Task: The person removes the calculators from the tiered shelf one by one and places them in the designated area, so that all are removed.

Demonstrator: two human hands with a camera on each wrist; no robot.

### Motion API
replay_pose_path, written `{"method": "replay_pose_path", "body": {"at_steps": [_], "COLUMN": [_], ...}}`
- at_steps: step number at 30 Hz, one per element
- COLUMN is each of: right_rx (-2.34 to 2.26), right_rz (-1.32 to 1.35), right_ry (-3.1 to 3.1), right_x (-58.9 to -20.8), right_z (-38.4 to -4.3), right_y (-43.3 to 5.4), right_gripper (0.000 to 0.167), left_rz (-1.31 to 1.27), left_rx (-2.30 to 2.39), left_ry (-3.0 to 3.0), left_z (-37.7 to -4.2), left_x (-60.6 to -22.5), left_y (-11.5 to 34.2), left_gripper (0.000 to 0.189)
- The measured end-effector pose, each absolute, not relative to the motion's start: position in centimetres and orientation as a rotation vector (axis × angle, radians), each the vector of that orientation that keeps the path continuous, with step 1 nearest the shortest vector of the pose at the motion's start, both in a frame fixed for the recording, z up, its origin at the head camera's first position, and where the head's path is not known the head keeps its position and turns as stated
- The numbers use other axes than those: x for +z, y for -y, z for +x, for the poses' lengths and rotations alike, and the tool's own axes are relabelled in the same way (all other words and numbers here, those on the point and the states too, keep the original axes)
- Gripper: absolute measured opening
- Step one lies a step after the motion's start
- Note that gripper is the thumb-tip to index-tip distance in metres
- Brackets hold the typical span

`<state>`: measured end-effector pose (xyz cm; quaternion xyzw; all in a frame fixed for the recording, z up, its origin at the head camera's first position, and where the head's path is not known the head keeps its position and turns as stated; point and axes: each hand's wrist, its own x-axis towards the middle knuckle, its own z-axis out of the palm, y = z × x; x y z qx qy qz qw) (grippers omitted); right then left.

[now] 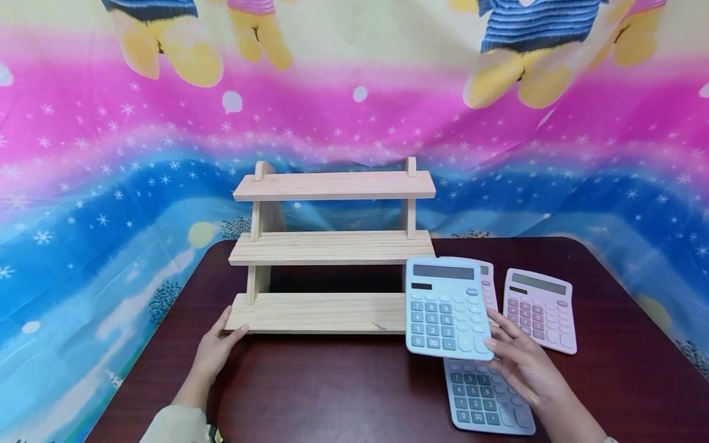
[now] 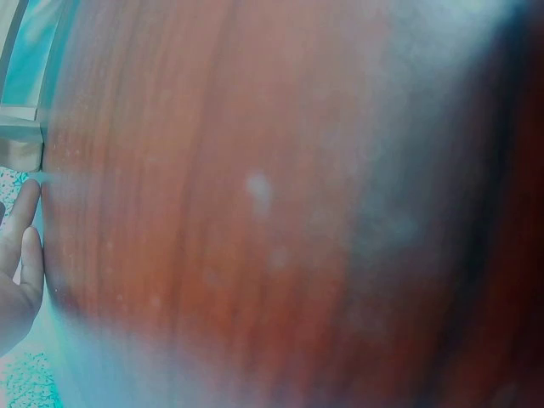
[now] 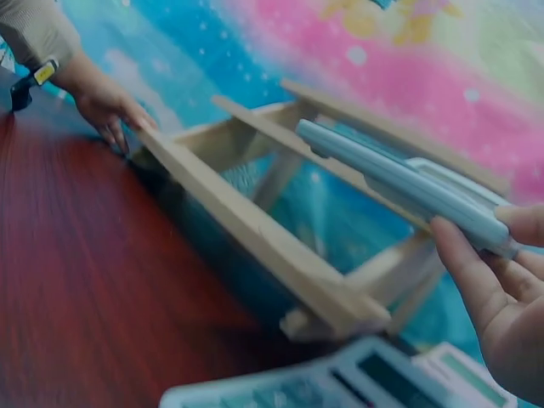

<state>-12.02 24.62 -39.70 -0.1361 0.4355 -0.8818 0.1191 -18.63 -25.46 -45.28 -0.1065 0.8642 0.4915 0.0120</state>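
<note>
A light blue calculator [image 1: 447, 307] is pinched at its right edge by my right hand [image 1: 520, 360], keypad towards me. It is seen edge-on in the right wrist view as a thin blue slab [image 3: 399, 183]. Lower down, a blue-grey calculator [image 1: 490, 397] lies on the table, partly covered by the held one. My left hand [image 1: 213, 347] rests at the left end of the wooden three-step shelf [image 1: 321, 314], fingers extended and touching the bottom board. The left wrist view catches only a few fingers [image 2: 30, 255] at its left edge.
A pink calculator [image 1: 540, 311] lies at the right on the dark red table [image 1: 327, 387]. Another pink calculator [image 1: 487, 283] shows partly behind the held one. The shelf's upper boards [image 1: 332, 186] rise towards a printed cloth backdrop [image 1: 332, 111].
</note>
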Motion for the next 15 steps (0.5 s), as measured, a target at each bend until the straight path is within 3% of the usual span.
{"method": "replay_pose_path", "body": {"at_steps": [15], "right_rx": [-2.591], "right_rz": [-0.458], "right_ry": [-0.986], "right_x": [-42.3], "right_z": [-8.9], "right_y": [-31.2], "right_gripper": [0.055], "left_rz": [-0.323], "left_rx": [1.554], "left_ry": [-2.691], "left_z": [-18.9], "left_x": [-45.4], "left_y": [25.4], "left_gripper": [0.080]}}
